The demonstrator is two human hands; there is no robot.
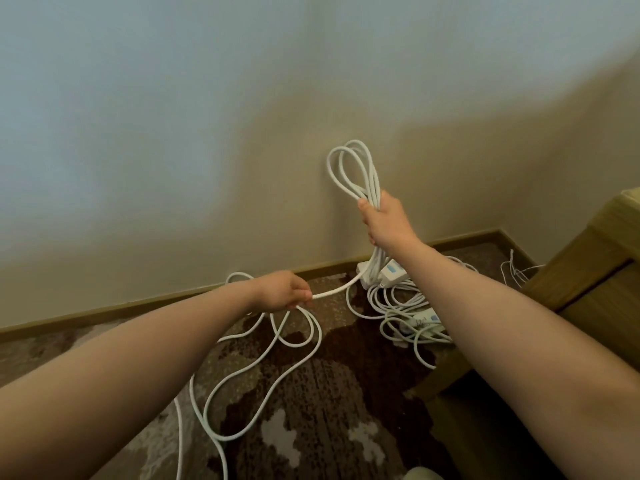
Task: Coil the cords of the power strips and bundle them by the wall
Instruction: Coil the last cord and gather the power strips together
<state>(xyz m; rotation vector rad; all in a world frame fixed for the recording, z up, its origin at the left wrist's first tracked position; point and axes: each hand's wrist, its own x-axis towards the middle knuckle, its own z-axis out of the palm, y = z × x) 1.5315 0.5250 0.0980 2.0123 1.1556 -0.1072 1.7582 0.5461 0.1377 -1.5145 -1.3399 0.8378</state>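
Holding a coil [349,168] of white cord up in the right hand [384,220], fingers wrapped tight round the gathered loops, loops sticking up toward 12 o'clock against the wall [173,133]. Left hand [282,291] pinching the same cord [334,291] lower down, thumb and fingers closed on it, with the run between the two hands stretched on a diagonal, roughly 8 o'clock to 2 o'clock. So the free length sits at about 8 o'clock from the coil grip, and the left hand is the nearer one to all that slack [242,368] trailing down over the carpet [329,410] toward 6 o'clock.

Looks like mid-coil, plenty of cord still loose on the floor. Next loop probably means swinging the left hand up toward 2 o'clock to hand the pinched bit over to the coil, then sliding back down for more.

Power strip [391,273] hanging or resting right under the right hand, down by the skirting; can't tell if it's off the floor. Second strip [424,320] in its own tangle at about 5 o'clock from that, near the wooden furniture [588,265]. Might snag if the slack drags across it.
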